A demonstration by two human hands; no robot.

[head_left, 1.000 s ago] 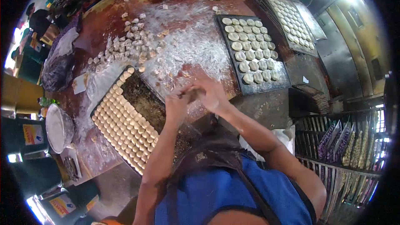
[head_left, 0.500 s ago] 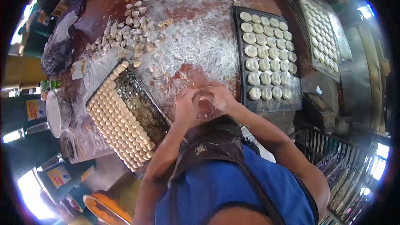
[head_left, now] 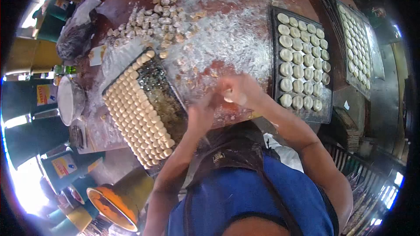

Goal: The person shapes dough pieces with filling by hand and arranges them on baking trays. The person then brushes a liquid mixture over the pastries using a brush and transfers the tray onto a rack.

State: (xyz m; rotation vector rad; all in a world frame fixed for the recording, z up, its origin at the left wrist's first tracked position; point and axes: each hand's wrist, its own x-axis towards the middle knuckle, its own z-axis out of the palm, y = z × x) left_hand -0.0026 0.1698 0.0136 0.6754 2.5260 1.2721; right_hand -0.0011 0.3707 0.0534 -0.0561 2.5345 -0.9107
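Observation:
My right hand [head_left: 246, 91] is curled above the floured table, fingers closed around a small pale piece of dough [head_left: 228, 97]. Close beside it on the left, my left hand [head_left: 202, 112] is smeared by motion, so its fingers do not show clearly. To the left, a dark tray [head_left: 168, 111] lies slanted, with rows of small dough balls [head_left: 133, 113] on part of it. At the right a second dark tray [head_left: 323, 109] bears flattened round dough pieces [head_left: 297, 57] in rows.
Loose floured lumps [head_left: 151, 24] lie scattered at the back left of the table [head_left: 223, 30]. A stack of trays [head_left: 358, 48] with more rounds stands at the far right. A white basin [head_left: 71, 100] is at the left edge; an orange-lined bucket [head_left: 111, 207] stands below.
My hands have moved apart from each other; the right one is now more curled. The whole view has shifted, so the table and trays appear further right and slightly higher.

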